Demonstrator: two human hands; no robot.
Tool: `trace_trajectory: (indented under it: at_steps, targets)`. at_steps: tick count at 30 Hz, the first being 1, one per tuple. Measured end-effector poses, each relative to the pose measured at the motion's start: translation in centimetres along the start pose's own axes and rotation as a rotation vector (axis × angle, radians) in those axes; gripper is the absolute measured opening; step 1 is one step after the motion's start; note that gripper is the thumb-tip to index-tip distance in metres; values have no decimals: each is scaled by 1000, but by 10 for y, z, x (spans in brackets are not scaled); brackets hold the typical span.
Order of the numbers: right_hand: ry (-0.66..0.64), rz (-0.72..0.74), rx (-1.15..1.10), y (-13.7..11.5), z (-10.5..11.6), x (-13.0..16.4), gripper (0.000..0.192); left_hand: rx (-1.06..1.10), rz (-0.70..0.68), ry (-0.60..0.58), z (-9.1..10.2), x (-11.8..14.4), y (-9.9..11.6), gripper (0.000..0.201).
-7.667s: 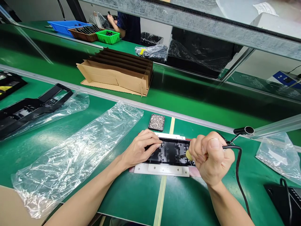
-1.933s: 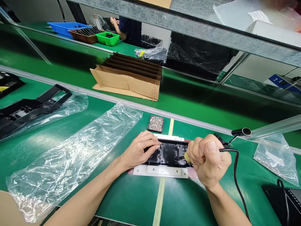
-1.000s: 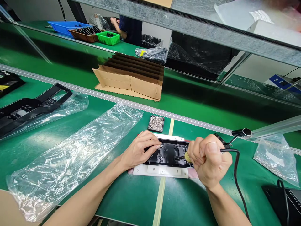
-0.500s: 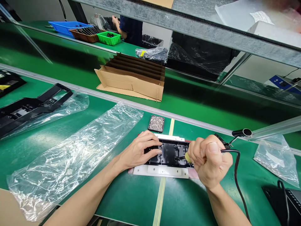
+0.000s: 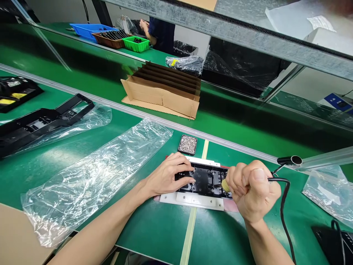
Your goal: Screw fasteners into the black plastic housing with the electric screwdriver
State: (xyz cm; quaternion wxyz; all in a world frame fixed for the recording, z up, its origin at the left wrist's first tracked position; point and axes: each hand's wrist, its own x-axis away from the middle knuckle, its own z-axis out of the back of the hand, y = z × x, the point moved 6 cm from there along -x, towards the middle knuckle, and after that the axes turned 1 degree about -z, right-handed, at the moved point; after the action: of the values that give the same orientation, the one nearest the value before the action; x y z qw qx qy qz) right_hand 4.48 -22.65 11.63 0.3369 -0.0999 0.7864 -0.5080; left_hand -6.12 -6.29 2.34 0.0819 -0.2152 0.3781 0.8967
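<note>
Bracing the black housing (image 5: 202, 177), your left hand (image 5: 167, 176) lay across its left end, thumb and fingers spread, probably to stop it shifting while leaving its middle open to view. Your right hand (image 5: 253, 191), above the housing's right end, was curled in a firm fist around a corded tool (image 5: 225, 185), a grip that likely helped you press downward. The tool's yellowish collar showed below your fist, slanting toward the housing; whether its tip touched could not be told. Its black cable (image 5: 284, 206) looped away to the right of the housing, leaving the work area uncluttered.

The housing lay on the green bench (image 5: 154, 228), between the white strips (image 5: 200, 201) of a fixture along its near and far sides, seemingly to keep it square. Just beyond the housing sat a black dish (image 5: 186, 152) of small metal pieces (image 5: 188, 143), apparently there for easy reach. Left of the housing, a clear plastic bag (image 5: 99, 180) lay flat. Well beyond the housing stood a cardboard divider (image 5: 162, 98).
</note>
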Motion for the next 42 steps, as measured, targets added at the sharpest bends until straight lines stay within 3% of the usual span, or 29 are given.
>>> trace_trajectory:
  at_steps: [18,28,36,42]
  targets:
    - [-15,-49,10,-1,3,-1,42,-5,-9,5,-1,2,-3,27]
    - [-209,-128,-41,-5,1,-3,38,-13,-6,3,-1,3,-3,29]
    - [8,-45,-47,-25,22,-17,39,-21,-10,-9,1,3,-2,28]
    - [98,6,4,-25,33,-25,39,-30,-11,-11,1,3,-1,26]
